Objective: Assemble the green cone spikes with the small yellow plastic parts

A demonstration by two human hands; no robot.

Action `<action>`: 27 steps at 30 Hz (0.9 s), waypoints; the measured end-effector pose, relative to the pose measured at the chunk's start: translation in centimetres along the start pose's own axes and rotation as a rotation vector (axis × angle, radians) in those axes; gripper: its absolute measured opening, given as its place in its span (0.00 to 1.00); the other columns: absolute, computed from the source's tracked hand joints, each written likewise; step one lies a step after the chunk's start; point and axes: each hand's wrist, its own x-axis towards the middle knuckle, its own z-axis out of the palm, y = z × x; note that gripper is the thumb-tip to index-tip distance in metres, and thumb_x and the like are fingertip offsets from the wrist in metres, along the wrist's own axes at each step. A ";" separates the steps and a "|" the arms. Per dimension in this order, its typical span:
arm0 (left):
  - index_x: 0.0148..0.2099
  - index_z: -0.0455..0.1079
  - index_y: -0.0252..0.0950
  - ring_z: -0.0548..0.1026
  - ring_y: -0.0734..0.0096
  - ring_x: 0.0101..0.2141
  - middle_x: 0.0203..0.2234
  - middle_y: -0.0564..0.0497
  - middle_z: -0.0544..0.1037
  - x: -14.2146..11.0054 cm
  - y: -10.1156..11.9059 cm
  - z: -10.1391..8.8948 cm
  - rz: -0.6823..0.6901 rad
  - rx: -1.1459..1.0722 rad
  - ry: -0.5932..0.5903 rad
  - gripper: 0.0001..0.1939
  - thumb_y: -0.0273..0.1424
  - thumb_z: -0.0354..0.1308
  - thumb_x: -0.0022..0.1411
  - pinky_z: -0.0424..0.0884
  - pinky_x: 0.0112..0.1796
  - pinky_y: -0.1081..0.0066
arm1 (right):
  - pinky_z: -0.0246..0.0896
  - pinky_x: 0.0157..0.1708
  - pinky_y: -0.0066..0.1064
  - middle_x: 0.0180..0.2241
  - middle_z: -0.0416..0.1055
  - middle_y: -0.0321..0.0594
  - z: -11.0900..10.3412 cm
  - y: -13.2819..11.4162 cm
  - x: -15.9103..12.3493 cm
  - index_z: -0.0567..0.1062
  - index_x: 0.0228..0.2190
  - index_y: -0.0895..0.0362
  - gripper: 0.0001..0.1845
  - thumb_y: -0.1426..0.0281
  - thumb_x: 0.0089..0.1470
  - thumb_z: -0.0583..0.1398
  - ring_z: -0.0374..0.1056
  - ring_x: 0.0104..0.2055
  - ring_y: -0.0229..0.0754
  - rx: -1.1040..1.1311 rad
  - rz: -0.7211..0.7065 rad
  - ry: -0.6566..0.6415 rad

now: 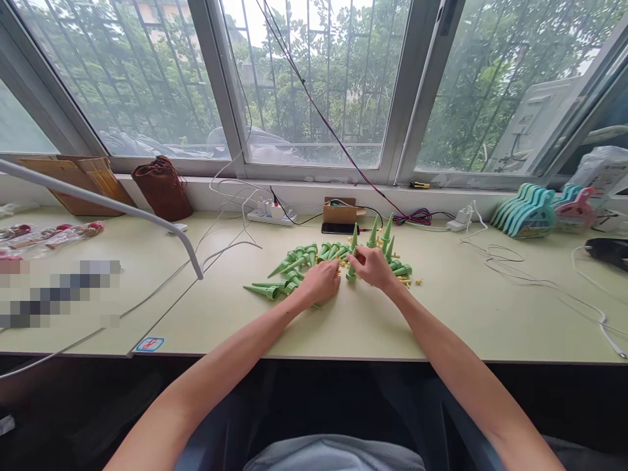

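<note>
Green plastic cone-shaped plant watering spikes (304,252) lie in a loose pile on the table, and several more stand point-up at the right, such as one spike (386,230). My right hand (373,267) is closed, its fingertips pinched at an upright green spike (354,239) in front of me. Close on its left, my left hand (321,282) is curled shut with its knuckles up; whatever its fingers hold is hidden. Small yellow plastic pieces (418,282) are scattered around and under the spikes, mostly to the right.
Behind the pile are a black phone (338,228) and a small cardboard box (338,210). A power strip (272,214) with white cables sits back left. Teal hangers (527,212) stand far right. A grey curved rod (147,226) crosses the left side above the pale table (220,320).
</note>
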 end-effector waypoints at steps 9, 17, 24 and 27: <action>0.55 0.65 0.39 0.75 0.57 0.46 0.47 0.45 0.76 0.1 0.2 0.0 0.154 -0.108 0.023 0.19 0.26 0.47 0.63 0.68 0.42 0.65 | 0.49 0.25 0.28 0.16 0.61 0.34 -0.2 0.4 0.1 0.58 0.17 0.55 0.17 0.65 0.52 0.56 0.55 0.20 0.35 -0.140 0.068 -0.028; 0.57 0.65 0.40 0.76 0.60 0.42 0.44 0.46 0.77 0.2 0.1 0.2 0.235 -0.067 -0.034 0.22 0.25 0.46 0.62 0.69 0.38 0.67 | 0.48 0.24 0.28 0.16 0.62 0.34 -0.1 0.5 0.2 0.59 0.16 0.55 0.15 0.68 0.50 0.56 0.55 0.20 0.36 -0.150 0.100 -0.012; 0.55 0.67 0.40 0.75 0.63 0.45 0.51 0.47 0.74 0.3 0.1 0.4 0.316 -0.024 -0.041 0.22 0.23 0.43 0.62 0.71 0.37 0.69 | 0.48 0.24 0.29 0.16 0.60 0.33 -0.1 0.5 0.2 0.56 0.18 0.54 0.15 0.67 0.51 0.55 0.53 0.20 0.35 -0.069 0.114 0.050; 0.56 0.68 0.40 0.74 0.62 0.47 0.52 0.47 0.74 0.4 0.2 0.4 0.297 -0.025 -0.048 0.22 0.24 0.44 0.62 0.71 0.39 0.69 | 0.49 0.24 0.29 0.17 0.60 0.32 -0.2 0.5 0.3 0.57 0.19 0.54 0.14 0.66 0.50 0.55 0.53 0.20 0.35 -0.009 0.125 0.090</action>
